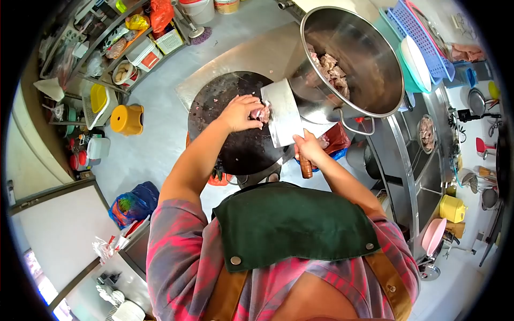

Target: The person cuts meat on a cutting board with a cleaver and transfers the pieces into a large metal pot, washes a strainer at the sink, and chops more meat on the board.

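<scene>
My left hand [241,113] is closed round a small piece of raw meat [261,114] over the round dark chopping block [235,147]. In my right hand [309,147] is a cleaver [285,120], gripped where the wooden handle meets the wide steel blade. The blade's far left part lies close beside the meat, above the block's right side; I cannot tell whether they touch. Small meat scraps dot the block. Just right of the blade, a tall steel pot [375,101] leans with its mouth toward me, chunks of meat [332,72] inside.
A steel counter and sink [423,184] run along the right, with a bowl of meat [426,134] there. A blue basket [420,40] stands behind the pot. On the floor to the left are a yellow stool [127,119] and a blue bag [134,206]. Loaded shelves [101,59] stand back left.
</scene>
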`<control>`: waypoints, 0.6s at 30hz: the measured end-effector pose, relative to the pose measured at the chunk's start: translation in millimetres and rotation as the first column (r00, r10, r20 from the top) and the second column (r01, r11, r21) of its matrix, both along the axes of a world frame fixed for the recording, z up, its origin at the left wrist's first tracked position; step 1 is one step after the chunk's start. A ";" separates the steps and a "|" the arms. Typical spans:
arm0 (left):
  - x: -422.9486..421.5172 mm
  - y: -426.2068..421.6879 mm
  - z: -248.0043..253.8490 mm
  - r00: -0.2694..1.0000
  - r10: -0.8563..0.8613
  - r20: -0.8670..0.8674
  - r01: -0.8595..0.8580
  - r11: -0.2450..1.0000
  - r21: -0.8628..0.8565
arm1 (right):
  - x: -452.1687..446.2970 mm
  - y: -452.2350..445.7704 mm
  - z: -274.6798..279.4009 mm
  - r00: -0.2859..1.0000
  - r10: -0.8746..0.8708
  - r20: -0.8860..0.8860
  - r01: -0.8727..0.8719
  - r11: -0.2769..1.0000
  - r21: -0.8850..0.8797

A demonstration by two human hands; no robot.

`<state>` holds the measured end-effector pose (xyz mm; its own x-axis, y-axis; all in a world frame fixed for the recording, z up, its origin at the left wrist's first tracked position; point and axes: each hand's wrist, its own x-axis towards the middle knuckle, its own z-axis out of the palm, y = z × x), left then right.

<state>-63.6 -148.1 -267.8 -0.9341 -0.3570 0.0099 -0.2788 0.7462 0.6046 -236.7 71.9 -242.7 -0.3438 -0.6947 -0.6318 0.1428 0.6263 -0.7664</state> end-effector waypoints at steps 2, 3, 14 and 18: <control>15.5 17.0 3.0 0.989 0.081 -0.121 -0.072 0.994 0.082 | 2.6 -8.9 -13.1 0.997 -0.018 0.080 0.020 1.000 -0.023; 25.0 27.5 6.0 0.972 0.185 -0.145 -0.199 0.975 -0.094 | 4.2 -13.6 -17.8 0.993 -0.025 0.119 0.029 0.999 -0.034; 43.4 75.8 -16.0 0.548 0.725 -0.417 -0.728 0.659 0.188 | 82.2 -38.2 -32.2 0.933 0.235 0.272 -0.228 0.972 -0.058; 55.5 69.5 -16.3 0.457 0.747 -0.482 -0.771 0.604 0.204 | 105.3 -42.0 -31.5 0.917 0.261 0.300 -0.231 0.964 -0.131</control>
<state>-8.1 -78.6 -284.1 -0.1476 -0.9105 0.3863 -0.4347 0.4106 0.8015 -131.4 29.9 -274.2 0.0498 -0.7917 -0.6088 0.2342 0.6018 -0.7635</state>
